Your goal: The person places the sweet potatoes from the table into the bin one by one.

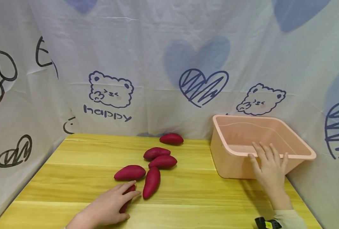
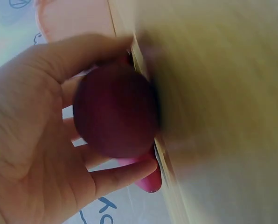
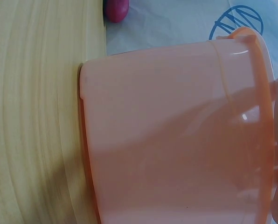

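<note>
My left hand (image 1: 109, 203) curls over a purple-red sweet potato (image 1: 125, 206) at the table's front. In the left wrist view, thumb and fingers lie around that sweet potato (image 2: 115, 112), its rounded end facing the camera; in the head view the hand hides much of it. Just beyond the fingertips lie two more sweet potatoes, one sideways (image 1: 130, 173) and one pointing toward me (image 1: 152, 183). My right hand (image 1: 270, 171), fingers spread and fairly straight, reaches over the near rim of a pink plastic bin (image 1: 238, 167). No object shows in that hand.
Farther back lie a pair of sweet potatoes close together (image 1: 163, 162) and a single sweet potato (image 1: 171, 139) at the table's back edge. The yellow wood-grain table (image 1: 72, 168) meets a white printed cloth (image 1: 152, 63) behind it. The bin stands at the right back.
</note>
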A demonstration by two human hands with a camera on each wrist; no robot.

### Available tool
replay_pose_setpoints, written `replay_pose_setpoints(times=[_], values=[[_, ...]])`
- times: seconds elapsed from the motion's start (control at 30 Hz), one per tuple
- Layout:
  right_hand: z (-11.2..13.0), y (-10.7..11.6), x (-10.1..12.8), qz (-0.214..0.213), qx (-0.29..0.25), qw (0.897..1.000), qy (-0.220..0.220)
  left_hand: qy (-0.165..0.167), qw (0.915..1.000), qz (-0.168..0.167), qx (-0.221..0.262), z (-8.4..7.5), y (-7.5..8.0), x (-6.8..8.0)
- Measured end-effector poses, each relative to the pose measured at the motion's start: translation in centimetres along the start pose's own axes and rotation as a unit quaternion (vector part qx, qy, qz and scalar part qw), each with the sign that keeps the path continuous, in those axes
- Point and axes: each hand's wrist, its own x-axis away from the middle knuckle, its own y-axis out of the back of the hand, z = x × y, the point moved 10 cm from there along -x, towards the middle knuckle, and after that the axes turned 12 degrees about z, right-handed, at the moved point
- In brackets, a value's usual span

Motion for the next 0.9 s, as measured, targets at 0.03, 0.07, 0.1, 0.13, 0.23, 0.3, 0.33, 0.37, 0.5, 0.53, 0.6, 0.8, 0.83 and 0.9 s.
replay_pose_setpoints(times=[0.03, 0.07, 0.1, 0.13, 0.23, 0.3, 0.33, 0.37, 0.5, 0.53, 0.6, 0.8, 0.83, 0.9], values=[[0.0, 0.0, 0.0, -0.001, 0.0, 1.0, 0.0, -0.005, 1.0, -0.007, -0.004, -0.1, 0.1, 0.0], [0.0, 0.0, 0.0, -0.001, 0.0, 1.0, 0.001, -0.009, 0.9998, -0.015, -0.008, -0.2, 0.2, 0.1], [0.0, 0.0, 0.0, -0.002, 0.0, 1.0, 0.001, -0.014, 0.9996, -0.023, -0.013, -0.3, 0.3, 0.2], [0.0, 0.0, 0.0, -0.003, -0.001, 1.0, 0.002, -0.018, 0.9993, -0.029, -0.015, -0.4, 0.4, 0.2], [0.0, 0.0, 0.0, -0.004, -0.003, 1.0, 0.004, -0.03, 0.9982, -0.045, -0.025, -0.6, 0.5, 0.4], [0.0, 0.0, 0.0, -0.004, -0.005, 1.0, 0.004, -0.039, 0.997, -0.057, -0.034, -0.8, 0.6, 0.5], [0.0, 0.0, 0.0, -0.003, -0.006, 1.0, 0.005, -0.044, 0.9962, -0.065, -0.037, -0.9, 0.8, 0.6], [0.0, 0.0, 0.0, -0.003, -0.006, 1.0, 0.005, -0.049, 0.995, -0.075, -0.043, -1.0, 0.9, 0.6], [0.0, 0.1, 0.0, -0.003, -0.007, 1.0, 0.005, -0.064, 0.9873, -0.128, -0.069, -1.3, 1.8, 1.0], [0.0, 0.0, 0.0, -0.003, -0.007, 1.0, 0.005, -0.065, 0.9851, -0.139, -0.077, -1.3, 2.1, 1.1], [0.0, 0.0, 0.0, -0.004, -0.006, 1.0, 0.006, -0.064, 0.9817, -0.156, -0.09, -1.3, 2.4, 1.2], [0.1, 0.1, 0.0, -0.004, -0.003, 1.0, 0.005, -0.039, 0.986, -0.139, -0.084, -0.7, 2.9, 0.8], [0.1, 0.1, 0.0, -0.003, -0.003, 1.0, 0.005, -0.035, 0.9868, -0.136, -0.082, -0.5, 3.0, 0.7], [0.1, 0.1, 0.0, -0.003, -0.003, 1.0, 0.005, -0.03, 0.9867, -0.136, -0.083, -0.4, 3.2, 0.6]])
